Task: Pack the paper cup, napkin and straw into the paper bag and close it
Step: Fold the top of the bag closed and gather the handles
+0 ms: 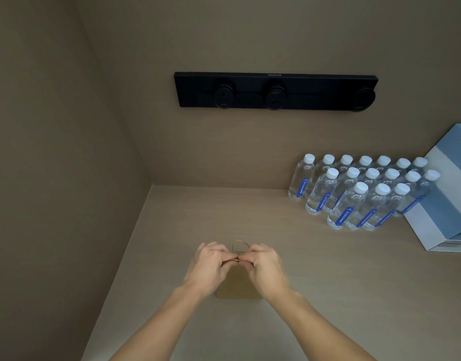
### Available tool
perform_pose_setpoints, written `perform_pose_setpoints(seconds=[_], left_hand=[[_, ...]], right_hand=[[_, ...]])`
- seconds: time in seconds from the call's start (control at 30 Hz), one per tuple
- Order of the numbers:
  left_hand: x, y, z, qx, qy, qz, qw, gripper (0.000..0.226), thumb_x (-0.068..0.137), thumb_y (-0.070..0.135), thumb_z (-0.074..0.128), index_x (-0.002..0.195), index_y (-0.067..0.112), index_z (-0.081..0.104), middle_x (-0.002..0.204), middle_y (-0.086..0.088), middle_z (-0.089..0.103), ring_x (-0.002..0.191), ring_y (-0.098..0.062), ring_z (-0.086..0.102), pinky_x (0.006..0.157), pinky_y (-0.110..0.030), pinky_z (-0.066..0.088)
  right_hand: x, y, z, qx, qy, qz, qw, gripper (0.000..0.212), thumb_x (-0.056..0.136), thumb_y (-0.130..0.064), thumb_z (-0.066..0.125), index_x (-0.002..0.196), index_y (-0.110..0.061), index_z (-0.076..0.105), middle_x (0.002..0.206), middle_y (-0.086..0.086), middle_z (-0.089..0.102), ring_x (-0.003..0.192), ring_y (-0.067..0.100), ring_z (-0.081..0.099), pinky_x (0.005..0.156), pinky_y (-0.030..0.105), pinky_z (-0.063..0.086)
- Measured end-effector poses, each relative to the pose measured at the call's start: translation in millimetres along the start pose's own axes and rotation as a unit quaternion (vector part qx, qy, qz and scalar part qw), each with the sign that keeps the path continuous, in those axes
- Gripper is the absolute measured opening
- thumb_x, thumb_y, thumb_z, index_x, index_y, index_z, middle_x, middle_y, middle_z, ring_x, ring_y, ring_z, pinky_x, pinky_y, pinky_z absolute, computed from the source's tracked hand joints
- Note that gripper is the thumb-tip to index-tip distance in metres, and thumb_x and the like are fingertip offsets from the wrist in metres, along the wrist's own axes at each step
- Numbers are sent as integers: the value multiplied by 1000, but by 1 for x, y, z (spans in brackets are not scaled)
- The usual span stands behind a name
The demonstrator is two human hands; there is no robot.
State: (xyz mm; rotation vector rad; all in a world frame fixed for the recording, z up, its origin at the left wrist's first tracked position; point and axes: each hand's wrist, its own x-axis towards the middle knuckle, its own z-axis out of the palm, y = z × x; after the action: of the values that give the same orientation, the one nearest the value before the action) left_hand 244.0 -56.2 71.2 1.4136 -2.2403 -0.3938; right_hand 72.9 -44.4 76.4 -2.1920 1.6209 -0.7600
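Note:
A small brown paper bag (pixel 237 285) stands upright on the beige counter (pixel 315 269), between my two hands. My left hand (pixel 211 264) and my right hand (pixel 266 267) pinch the bag's top edge from either side, fingertips nearly touching at the middle. A thin twine handle loop (pixel 239 244) sticks up behind my fingers. The bag's mouth is pressed together under my fingers. No paper cup, napkin or straw shows anywhere; the inside of the bag is hidden.
Several water bottles (pixel 359 194) with white caps stand in rows at the back right. A blue and white box (pixel 448 204) lies beyond them at the right edge. A black socket strip (pixel 276 91) hangs on the back wall. A side wall (pixel 68 178) closes the left.

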Motion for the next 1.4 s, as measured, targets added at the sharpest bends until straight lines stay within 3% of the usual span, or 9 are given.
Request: perform_pose_setpoints(seconds=[0.2, 0.47, 0.6, 0.83, 0.9, 1.03, 1.1, 1.27, 1.4], left_hand=[[-6, -27, -2, -14, 18, -27, 999, 22, 82, 40, 65, 90, 26, 80, 76, 7, 75, 71, -17, 66, 74, -30, 54], [-4, -29, 1, -60, 64, -20, 996, 11, 77, 28, 74, 82, 21, 81, 69, 7, 74, 63, -9, 58, 65, -12, 42], [-4, -31, 4, -53, 76, -17, 996, 11, 78, 28, 74, 82, 21, 81, 72, 9, 75, 64, -9, 59, 67, -13, 43], [35, -40, -9, 31, 86, -32, 995, 11, 79, 31, 72, 81, 24, 81, 76, 9, 77, 63, -18, 64, 65, -22, 46], [51, -42, -16, 63, 84, -51, 993, 9, 80, 31, 73, 84, 27, 81, 79, 8, 78, 67, -21, 65, 64, -24, 51], [83, -43, -29, 98, 50, -116, 987, 15, 88, 32, 66, 97, 32, 78, 101, 8, 78, 97, -22, 67, 86, -33, 54], [95, -44, -31, 112, 28, -150, 982, 17, 90, 33, 63, 102, 34, 76, 108, 8, 76, 105, -22, 66, 88, -34, 53], [110, -43, -26, 143, -32, -189, 971, 17, 92, 34, 58, 101, 31, 73, 103, -1, 75, 102, -30, 67, 80, -33, 52], [118, -35, -26, 163, -49, -175, 970, 20, 93, 34, 58, 107, 28, 70, 111, -2, 71, 108, -29, 64, 85, -35, 50]], right_hand=[[2, 29, -12, 16, -16, 57, 998, 8, 76, -18, 80, 84, -19, 81, 74, 0, 72, 72, 22, 67, 66, 30, 56], [-5, 39, -17, 34, 23, 79, 996, 11, 77, -2, 77, 77, -13, 80, 71, 3, 68, 60, 22, 65, 57, 29, 50], [-3, 39, -17, 14, 29, 38, 999, 13, 74, 0, 79, 74, -13, 78, 65, 3, 66, 60, 23, 62, 57, 22, 42], [43, 40, -29, -46, -8, 58, 997, 9, 84, -15, 70, 84, -19, 79, 80, 5, 67, 76, 30, 65, 65, 31, 55], [62, 37, -33, -56, -29, 67, 996, 12, 86, -16, 67, 88, -19, 78, 87, 5, 67, 82, 31, 65, 70, 30, 54], [97, 31, -39, -45, -44, 123, 990, 19, 85, -12, 60, 94, -18, 75, 102, 7, 67, 99, 32, 64, 78, 31, 52], [111, 28, -39, -39, -70, 148, 986, 24, 88, -8, 55, 100, -16, 74, 108, 8, 67, 104, 32, 62, 82, 31, 52], [125, 38, -31, -49, -104, 179, 977, 31, 82, -19, 45, 96, -13, 72, 100, 12, 67, 100, 34, 62, 75, 27, 46], [122, 37, -37, -63, -118, 162, 978, 34, 79, -9, 44, 98, -17, 71, 99, 11, 66, 95, 32, 63, 71, 27, 42]])
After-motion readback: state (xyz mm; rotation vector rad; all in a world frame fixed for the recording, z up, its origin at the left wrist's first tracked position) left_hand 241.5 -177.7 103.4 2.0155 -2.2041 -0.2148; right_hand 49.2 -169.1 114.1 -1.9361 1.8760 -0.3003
